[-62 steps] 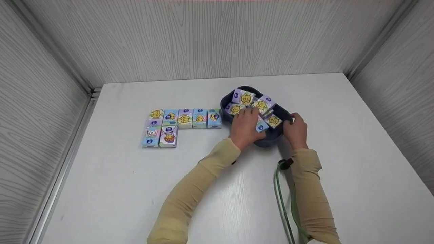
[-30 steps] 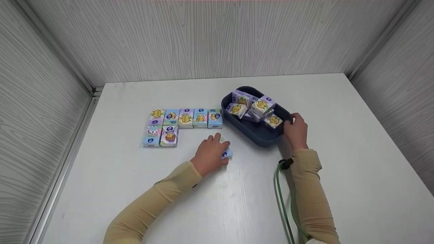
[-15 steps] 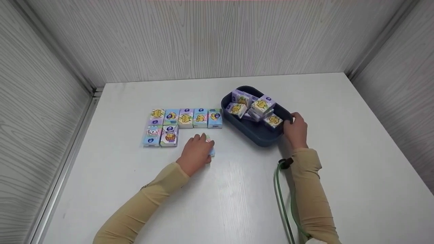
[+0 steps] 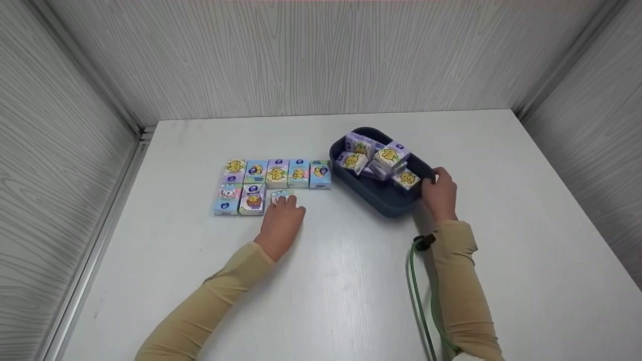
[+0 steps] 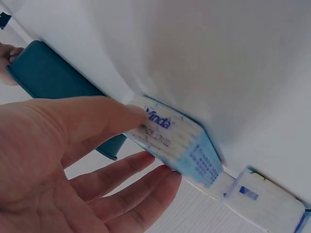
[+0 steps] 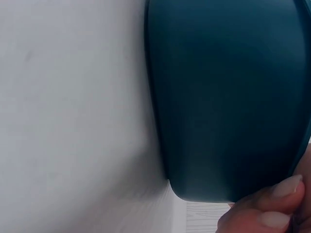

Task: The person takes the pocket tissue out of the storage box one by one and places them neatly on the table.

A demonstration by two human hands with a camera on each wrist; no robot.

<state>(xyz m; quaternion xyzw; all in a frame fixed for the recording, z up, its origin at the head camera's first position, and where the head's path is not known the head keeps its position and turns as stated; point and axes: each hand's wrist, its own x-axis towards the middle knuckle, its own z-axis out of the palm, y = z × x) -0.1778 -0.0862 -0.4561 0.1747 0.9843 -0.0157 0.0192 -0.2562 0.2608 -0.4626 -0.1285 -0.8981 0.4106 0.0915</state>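
My left hand [image 4: 282, 225] pinches a small pocket tissue pack [image 4: 282, 193] between thumb and fingers; in the left wrist view the pack [image 5: 177, 133] shows blue Vinda lettering. It lies just right of the second pack of the front row [image 4: 252, 199], below the back row of tissue packs [image 4: 277, 174]. My right hand [image 4: 441, 194] grips the right end of a dark blue plastic box [image 4: 371, 197], which holds several loose tissue packs [image 4: 389, 155]. Close up, the right wrist view shows fingertips [image 6: 284, 187] at the rim of the box [image 6: 223, 97].
Around the packs spreads a white tabletop [image 4: 326, 281], with grey wood-grain panels [image 4: 321, 60] rising behind and at both sides. A green cable [image 4: 415, 281] runs from the right wrist down to the table's near side.
My left hand took a tissue pack out of the box, carried it left over the table and brought it up beside the front row. The right hand has stayed at the box.
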